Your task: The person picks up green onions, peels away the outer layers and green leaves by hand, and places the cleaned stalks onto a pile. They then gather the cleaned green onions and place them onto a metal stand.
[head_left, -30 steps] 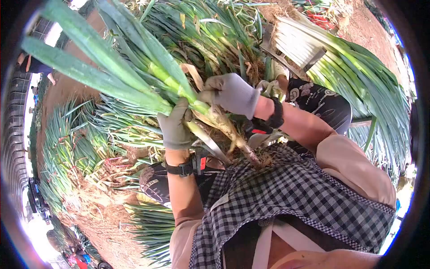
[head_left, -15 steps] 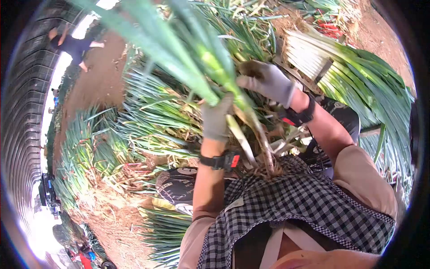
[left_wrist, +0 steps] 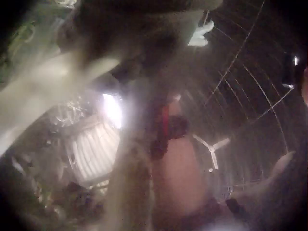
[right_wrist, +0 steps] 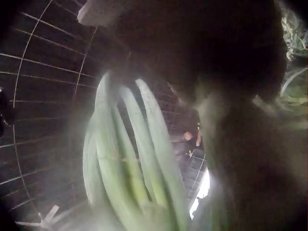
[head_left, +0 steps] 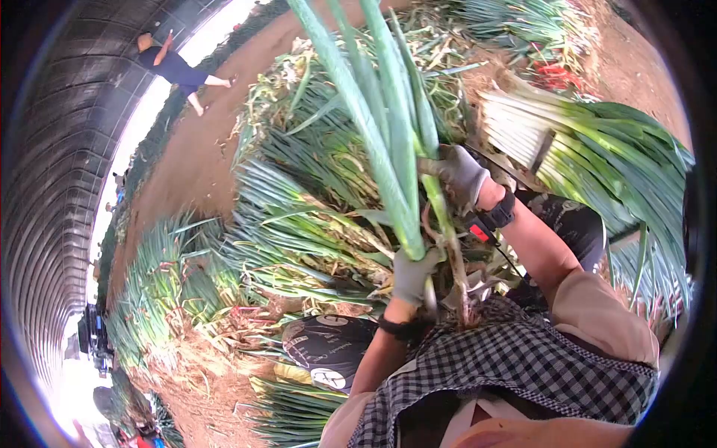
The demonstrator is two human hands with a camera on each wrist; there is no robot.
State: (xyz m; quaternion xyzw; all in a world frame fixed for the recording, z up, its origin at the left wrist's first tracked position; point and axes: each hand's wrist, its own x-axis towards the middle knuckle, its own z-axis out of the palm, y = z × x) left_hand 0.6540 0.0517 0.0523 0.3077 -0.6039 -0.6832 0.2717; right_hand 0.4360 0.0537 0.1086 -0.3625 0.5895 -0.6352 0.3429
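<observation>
A long green onion (head_left: 388, 127) stands nearly upright in front of me, leaves up, pale stalk and roots (head_left: 464, 310) down by my checked apron (head_left: 523, 358). My gloved left hand (head_left: 414, 272) grips the stalk low down. Higher and to the right, my gloved right hand (head_left: 459, 175) is curled around an outer leaf beside the stalk. In the blurred left wrist view the stalk (left_wrist: 130, 192) runs past the right forearm's red and black wristband (left_wrist: 166, 130). The right wrist view has the green leaves (right_wrist: 130, 163) fanning beside the dark glove (right_wrist: 216, 57).
Heaps of uncleaned green onions (head_left: 299, 216) lie on the dirt floor ahead and left. A stacked bundle with white cut ends (head_left: 567, 142) lies at the right. A person (head_left: 175, 67) bends far off under the greenhouse roof. My dark patterned knee (head_left: 328, 351) is below.
The onion swung from leaning up-left to nearly upright. My left hand slid down the stalk toward the apron, and my right hand moved up and right along the outer leaf.
</observation>
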